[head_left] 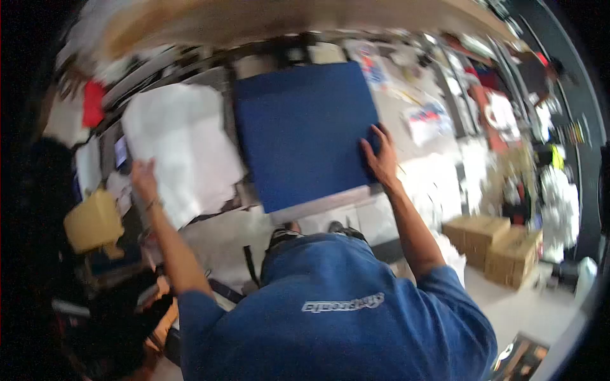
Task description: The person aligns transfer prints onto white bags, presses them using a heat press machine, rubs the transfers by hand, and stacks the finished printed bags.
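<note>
A square dark blue panel (pixel 305 133), which looks like fabric or a fabric-covered board, lies flat in front of me. My right hand (pixel 382 162) rests on its right edge with the fingers spread. To the left lies a stack of white sheets (pixel 171 140), perhaps cloth, with uneven edges. My left hand (pixel 145 181) is at the left edge of this stack. Its fingers look bent, but blur hides whether they grip the sheet. A pale layer (pixel 324 202) shows under the near edge of the blue panel.
Printed plastic packets (pixel 429 120) lie on the surface to the right. Cardboard boxes (pixel 495 247) stand on the floor at the right. A yellow block-like object (pixel 94 221) is at far left. A pale beam (pixel 298 22) crosses overhead. Cluttered shelves and another person (pixel 537 73) are at upper right.
</note>
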